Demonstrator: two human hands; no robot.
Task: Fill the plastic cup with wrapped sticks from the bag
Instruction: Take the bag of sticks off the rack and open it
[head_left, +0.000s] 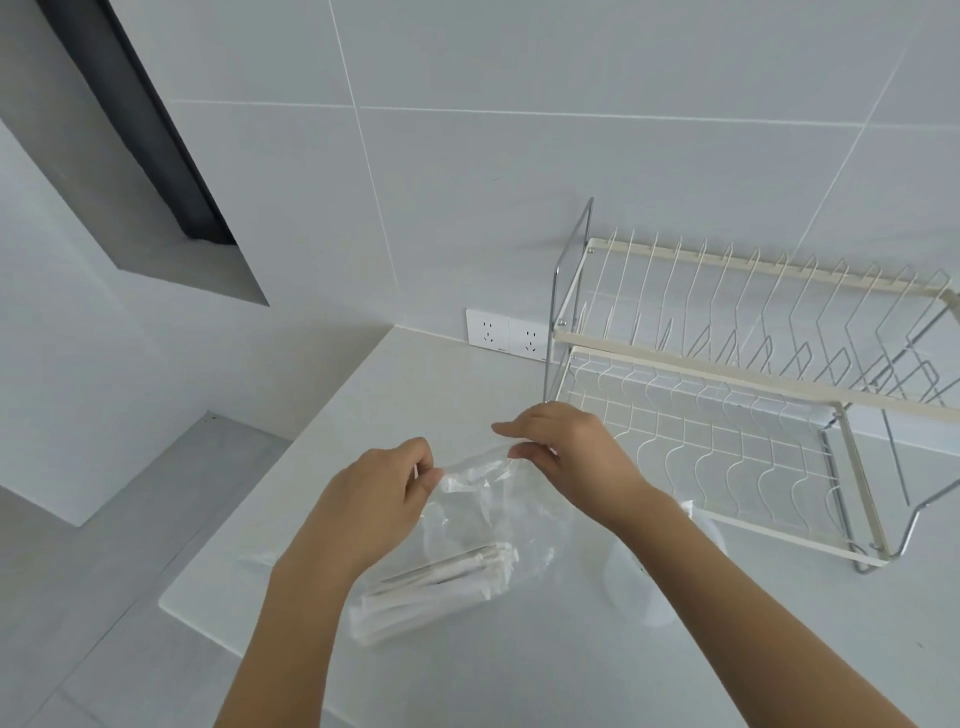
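Over the pale grey worktop (467, 374), we see both hands on the clear plastic bag (483, 499): left hand (379, 499) and right hand (566, 452) each pinch the bag's top edge with curled fingers. Paper-wrapped white sticks (441, 582) lie bunched at the bag's bottom. The translucent plastic cup (649, 577) stands just right of the bag, beside the white wire dish rack (727, 415).
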